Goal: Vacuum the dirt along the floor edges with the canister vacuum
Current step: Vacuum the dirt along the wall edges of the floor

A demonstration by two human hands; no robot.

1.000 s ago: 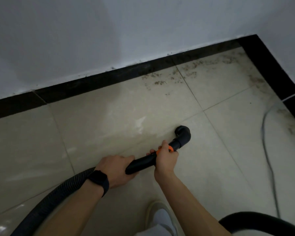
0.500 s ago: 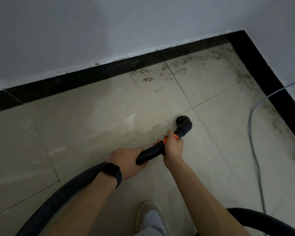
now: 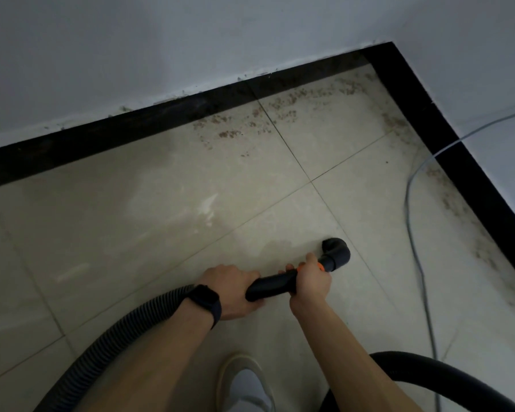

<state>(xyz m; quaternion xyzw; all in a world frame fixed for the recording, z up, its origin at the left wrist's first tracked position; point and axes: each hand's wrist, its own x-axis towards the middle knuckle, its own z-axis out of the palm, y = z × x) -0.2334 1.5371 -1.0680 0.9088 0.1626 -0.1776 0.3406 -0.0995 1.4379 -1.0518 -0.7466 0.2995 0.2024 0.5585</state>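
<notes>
Both hands hold the black vacuum wand (image 3: 272,286) low over the beige tiled floor. My left hand (image 3: 234,288), with a dark watch on its wrist, grips the rear end where the ribbed hose (image 3: 116,331) joins. My right hand (image 3: 311,281) grips further forward by an orange ring. The curved black nozzle (image 3: 335,251) points down at the tile, short of the dirt. Brown dirt crumbs (image 3: 283,110) lie along the black skirting (image 3: 131,129) toward the corner, and more dirt (image 3: 446,188) runs along the right wall's edge.
A grey power cable (image 3: 414,233) trails across the floor on the right and climbs the right wall. A black hose loop (image 3: 428,370) curves at the bottom right. My shoe (image 3: 244,382) is on the tile below my hands. White walls meet at the corner.
The view has swung left and down, so the corner sits further right. The nozzle has slid a little right across the tile. Both hands keep their grip.
</notes>
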